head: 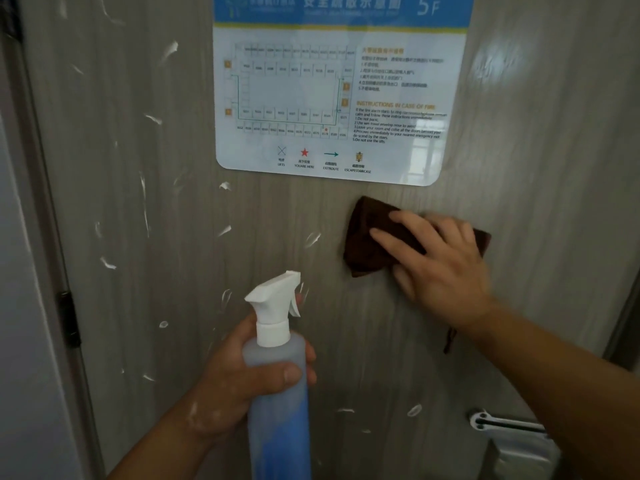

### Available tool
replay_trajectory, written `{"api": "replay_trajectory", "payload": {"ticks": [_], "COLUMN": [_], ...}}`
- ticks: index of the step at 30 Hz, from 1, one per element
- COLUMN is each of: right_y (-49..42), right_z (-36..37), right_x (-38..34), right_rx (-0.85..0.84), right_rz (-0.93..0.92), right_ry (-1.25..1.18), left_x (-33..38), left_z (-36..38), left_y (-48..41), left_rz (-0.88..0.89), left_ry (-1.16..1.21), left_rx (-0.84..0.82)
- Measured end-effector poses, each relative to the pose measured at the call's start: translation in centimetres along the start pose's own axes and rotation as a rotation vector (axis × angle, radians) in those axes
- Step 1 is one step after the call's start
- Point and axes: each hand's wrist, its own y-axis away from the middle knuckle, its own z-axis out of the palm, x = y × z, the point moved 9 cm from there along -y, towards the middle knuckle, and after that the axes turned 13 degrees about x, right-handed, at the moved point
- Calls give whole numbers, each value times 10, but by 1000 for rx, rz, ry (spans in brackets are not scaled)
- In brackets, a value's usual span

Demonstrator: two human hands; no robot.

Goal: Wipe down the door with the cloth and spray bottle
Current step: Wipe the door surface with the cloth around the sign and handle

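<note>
A grey wood-grain door (pixel 173 168) fills the view, flecked with white foam streaks on its left and lower parts. My right hand (pixel 440 258) presses a folded dark brown cloth (pixel 370 233) flat against the door, just below the posted sign. Lower down, in front of the door, my left hand (pixel 239 379) grips a translucent spray bottle (pixel 277 393) holding blue liquid. Its white trigger head (pixel 275 303) points up and to the right, with a finger by the trigger.
A laminated evacuation plan sign (pixel 332 98) with a blue header is stuck on the upper door. A dark hinge (pixel 69 317) and the door frame (pixel 31 271) run down the left. A metal door latch and handle (pixel 512 434) sit at the lower right.
</note>
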Motion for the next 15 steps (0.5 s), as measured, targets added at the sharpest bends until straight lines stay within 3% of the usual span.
{"api": "replay_trajectory", "payload": {"ticks": [4,9,15], "right_y": [35,102,32], "right_z": [2,8,9], "right_x": [-16,-50,-26], "right_rx": [-5,-181,-94], "right_rz": [87,-105,-47], "right_ry": [7,-48,-21], "left_x": [20,28,35], "left_z": [5,8,5], "left_y": [-4,1,3], "left_rz": [58,74,70], "left_ry": [-15,-22,39], "left_rx": [-9,-48,-70]}}
